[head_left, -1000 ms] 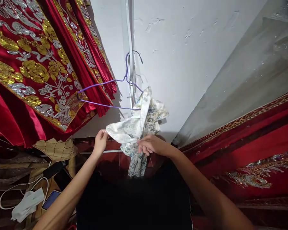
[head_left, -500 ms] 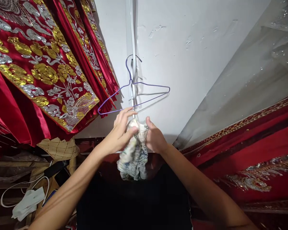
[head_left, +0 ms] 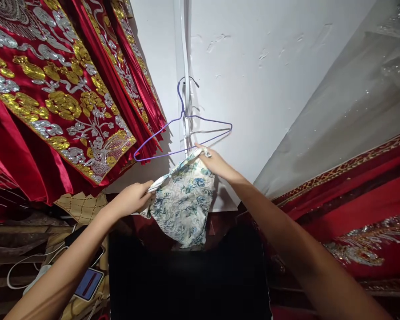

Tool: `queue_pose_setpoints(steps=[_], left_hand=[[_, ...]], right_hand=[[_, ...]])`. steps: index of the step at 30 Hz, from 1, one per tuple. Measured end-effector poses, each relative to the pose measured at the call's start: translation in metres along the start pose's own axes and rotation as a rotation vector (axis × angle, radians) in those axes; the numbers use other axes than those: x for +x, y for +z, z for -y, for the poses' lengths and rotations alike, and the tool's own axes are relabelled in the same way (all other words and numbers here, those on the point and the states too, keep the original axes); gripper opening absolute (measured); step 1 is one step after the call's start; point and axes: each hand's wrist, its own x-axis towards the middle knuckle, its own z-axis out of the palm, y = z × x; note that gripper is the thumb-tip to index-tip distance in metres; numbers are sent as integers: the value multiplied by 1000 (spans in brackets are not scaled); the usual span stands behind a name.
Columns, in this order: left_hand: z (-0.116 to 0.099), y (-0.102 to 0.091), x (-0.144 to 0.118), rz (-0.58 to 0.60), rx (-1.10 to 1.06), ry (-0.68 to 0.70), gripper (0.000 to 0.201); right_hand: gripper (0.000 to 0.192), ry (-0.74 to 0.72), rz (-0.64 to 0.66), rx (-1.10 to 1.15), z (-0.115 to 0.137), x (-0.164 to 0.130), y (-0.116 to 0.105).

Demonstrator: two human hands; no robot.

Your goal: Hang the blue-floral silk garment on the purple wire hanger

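Stretched between my hands is a white garment with a blue-green floral print (head_left: pixel 183 204); its kind I cannot make out for sure. My left hand (head_left: pixel 133 198) is closed on the left end of its top edge. At the upper right end of that edge, my right hand (head_left: pixel 215 163) is closed on the cloth. The top edge slopes up from left to right, and the rest hangs below it. Just above, a purple wire hanger (head_left: pixel 160 131) hangs with no clothing on it, its lower bar close to my right fingertips.
Red garments with gold and silver embroidery (head_left: pixel 63 102) hang on the left. Sheer grey fabric (head_left: pixel 323 120) and red cloth (head_left: pixel 370 204) fill the right side. A white pole (head_left: pixel 186 53) runs along the white wall (head_left: pixel 246 80). A lit phone (head_left: pixel 89 283) and white cable lie at lower left.
The bunched garment is now spread out. My left hand has moved left and down, my right hand slightly up, pulling its top edge wide. The phone at lower left has come into fuller view.
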Motion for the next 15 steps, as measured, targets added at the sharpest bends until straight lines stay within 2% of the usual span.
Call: queue_pose_setpoints(steps=[3, 6, 8, 10, 13, 15], left_hand=[[14, -2, -2, 26, 75, -37, 32], [28, -7, 2, 58, 105, -46, 28], [30, -16, 8, -20, 147, 0, 24], [26, -31, 14, -163, 170, 54, 27], [8, -54, 21, -350, 130, 70, 32], [-6, -65, 26, -392, 61, 100, 27]], right_hand=[[49, 3, 20, -41, -21, -5, 7], [39, -101, -25, -148, -18, -15, -2], [28, -151, -50, -214, -8, -22, -14], [18, -158, -90, -255, 2, -28, -28], [11, -128, -156, -269, 12, -37, -45], [11, -115, -181, -260, 15, -42, -51]])
